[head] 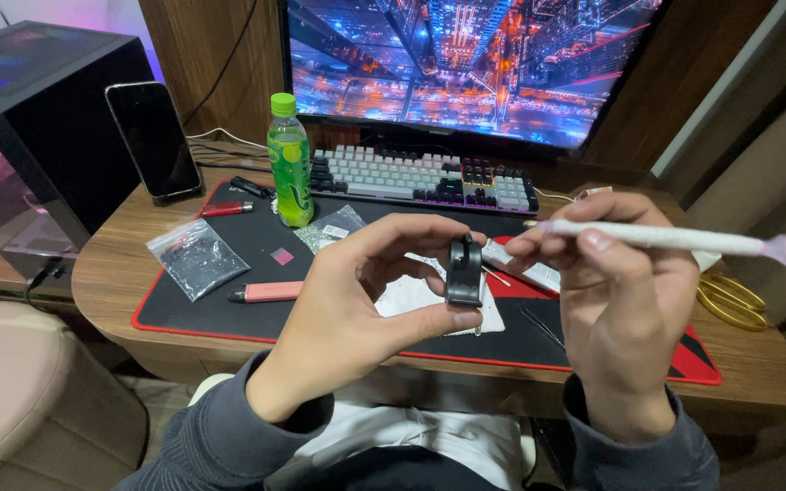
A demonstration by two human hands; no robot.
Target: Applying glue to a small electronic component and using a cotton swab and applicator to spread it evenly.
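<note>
Tabletop (111, 273) carries a desk mat (256, 314); keyboard (420, 177) lies along the mat's far edge, monitor (466, 64) behind it, bottle (290, 164) upright just left of the keyboard, phone (152, 136) leaning further left against a computer case (38, 118). On the mat's left part: plastic bag (197, 257), a lighter (226, 208) far of it, a stick-shaped device (267, 292) near of it. Left hand (357, 300) holds a small clip-like part (464, 271) above the mat's middle, over a paper sheet (411, 295); right hand (625, 300) holds a pen-like tool (675, 238) just right of it, rings (730, 300) on the tabletop at far right.
</note>
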